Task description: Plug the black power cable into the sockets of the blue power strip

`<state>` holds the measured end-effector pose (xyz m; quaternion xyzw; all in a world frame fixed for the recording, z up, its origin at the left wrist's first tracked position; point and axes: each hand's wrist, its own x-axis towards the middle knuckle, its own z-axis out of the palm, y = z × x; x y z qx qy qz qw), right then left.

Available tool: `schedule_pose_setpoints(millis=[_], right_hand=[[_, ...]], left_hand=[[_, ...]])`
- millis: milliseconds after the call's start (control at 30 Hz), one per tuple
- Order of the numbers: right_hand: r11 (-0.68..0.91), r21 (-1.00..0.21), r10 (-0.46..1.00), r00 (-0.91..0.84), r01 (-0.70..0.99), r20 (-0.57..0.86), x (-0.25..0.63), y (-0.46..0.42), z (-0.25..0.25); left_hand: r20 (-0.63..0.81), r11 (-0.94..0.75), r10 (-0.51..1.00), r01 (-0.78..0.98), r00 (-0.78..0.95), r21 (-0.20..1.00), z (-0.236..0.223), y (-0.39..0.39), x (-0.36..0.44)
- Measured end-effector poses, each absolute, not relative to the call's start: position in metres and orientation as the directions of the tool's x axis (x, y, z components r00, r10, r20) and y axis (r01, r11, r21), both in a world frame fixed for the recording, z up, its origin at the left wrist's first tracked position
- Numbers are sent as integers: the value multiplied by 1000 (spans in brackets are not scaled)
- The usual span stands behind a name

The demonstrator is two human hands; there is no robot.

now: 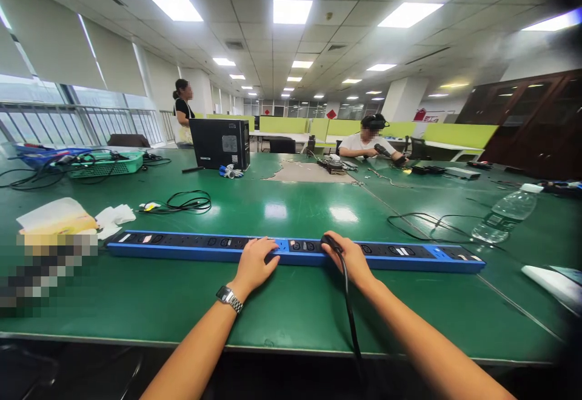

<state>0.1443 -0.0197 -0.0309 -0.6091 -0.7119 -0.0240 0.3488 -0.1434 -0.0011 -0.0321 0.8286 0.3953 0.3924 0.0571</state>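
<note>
The left hand [257, 265] rests, fingers loosely spread, on the blue-and-black power strip [297, 259] lying across the green surface [291, 309]. Farther right, the right hand [351, 260] grips a black plug [331, 242] in curled fingers against the strip; seating is hidden. Working the plug seems the step; the next move calls for a braced strip and straight alignment.

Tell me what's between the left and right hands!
In the head view, sockets of the blue power strip lie between the left hand and right hand.
</note>
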Motion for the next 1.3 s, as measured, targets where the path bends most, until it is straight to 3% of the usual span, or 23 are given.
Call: schedule_pose_setpoints(millis=[633, 1300], right_hand=[[173, -324, 704, 113, 930, 701, 130, -22, -57], [199, -373, 729, 118, 906, 674, 134, -22, -59]], left_hand=[[584, -668, 717, 614, 379, 421, -31, -1, -143], [564, -662, 729, 608, 388, 438, -32, 1, -144]])
